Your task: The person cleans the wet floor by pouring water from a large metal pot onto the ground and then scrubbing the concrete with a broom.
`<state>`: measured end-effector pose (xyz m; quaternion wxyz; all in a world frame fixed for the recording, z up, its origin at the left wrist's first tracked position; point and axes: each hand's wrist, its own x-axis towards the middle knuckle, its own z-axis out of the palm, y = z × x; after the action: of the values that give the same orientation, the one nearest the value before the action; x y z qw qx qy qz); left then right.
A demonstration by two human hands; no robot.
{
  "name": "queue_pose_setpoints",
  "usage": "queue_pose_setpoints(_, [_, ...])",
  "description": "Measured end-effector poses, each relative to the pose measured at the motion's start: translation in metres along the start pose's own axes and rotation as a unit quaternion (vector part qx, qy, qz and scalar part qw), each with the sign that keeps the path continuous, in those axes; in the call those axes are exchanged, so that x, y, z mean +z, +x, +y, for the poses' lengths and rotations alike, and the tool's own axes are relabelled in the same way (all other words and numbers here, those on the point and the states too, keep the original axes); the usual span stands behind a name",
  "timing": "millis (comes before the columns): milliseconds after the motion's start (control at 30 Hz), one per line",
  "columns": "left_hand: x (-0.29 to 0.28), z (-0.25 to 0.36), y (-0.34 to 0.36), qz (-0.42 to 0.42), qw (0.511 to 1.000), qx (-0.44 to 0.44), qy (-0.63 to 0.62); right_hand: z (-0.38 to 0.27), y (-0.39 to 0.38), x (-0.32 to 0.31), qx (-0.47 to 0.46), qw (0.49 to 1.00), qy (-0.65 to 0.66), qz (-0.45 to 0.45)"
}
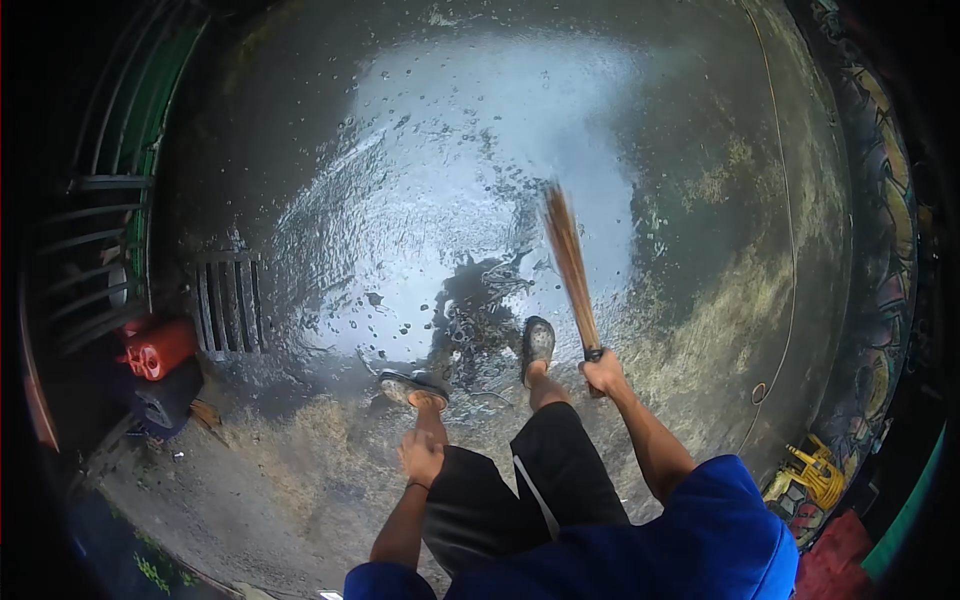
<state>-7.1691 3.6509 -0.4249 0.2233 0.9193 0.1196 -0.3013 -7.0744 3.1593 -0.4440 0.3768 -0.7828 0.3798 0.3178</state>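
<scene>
My right hand [604, 373] is closed around the dark-bound handle end of a stick broom [572, 265]. The broom's long brown bristles point away from me, their tips low over the wet concrete floor [440, 200] and slightly blurred. My left hand [422, 459] holds nothing and rests against my left knee, its fingers laid over the leg. Both feet stand in grey clogs, the left clog [413, 384] turned outward and the right clog [538, 346] pointing ahead. Water with a bright reflection covers the floor in front of them.
At the left are a metal drain grate [229, 303], a red jerrycan [160, 350] and a barred green gate [140, 190]. A thin hose or cord [783, 170] runs along the right side. Coiled yellow hose [820, 475] lies by the painted wall [889, 290].
</scene>
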Motion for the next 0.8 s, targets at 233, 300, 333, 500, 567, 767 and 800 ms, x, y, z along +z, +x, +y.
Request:
queue_pose_setpoints(233, [-0.093,0.215,0.073,0.117,0.979,0.067,-0.153,0.069,0.086,-0.188,-0.048,0.995,0.027,0.086])
queue_pose_setpoints(300, [-0.102,0.272,0.085,0.124,0.974,0.102,-0.162,0.071,0.111,-0.236,-0.098,0.991,0.048,0.078])
queue_pose_setpoints(333, [-0.103,0.299,0.096,0.104,0.971,0.124,-0.174,0.076,0.129,-0.264,-0.078,0.987,0.103,0.094])
queue_pose_setpoints(500, [-0.070,0.372,0.168,0.032,0.982,0.145,-0.115,0.029,0.198,-0.313,-0.063,0.971,0.230,0.022])
queue_pose_setpoints(567, [-0.049,0.396,0.181,-0.052,0.987,0.140,-0.065,0.003,0.215,-0.330,0.090,0.961,0.252,-0.068])
queue_pose_setpoints(767, [0.006,0.459,0.255,-0.119,0.981,0.134,-0.068,-0.025,0.382,-0.419,0.001,0.987,0.162,0.018])
queue_pose_setpoints(800, [0.013,0.454,0.252,-0.124,0.985,0.116,-0.038,-0.028,0.413,-0.417,0.006,0.988,0.150,0.033])
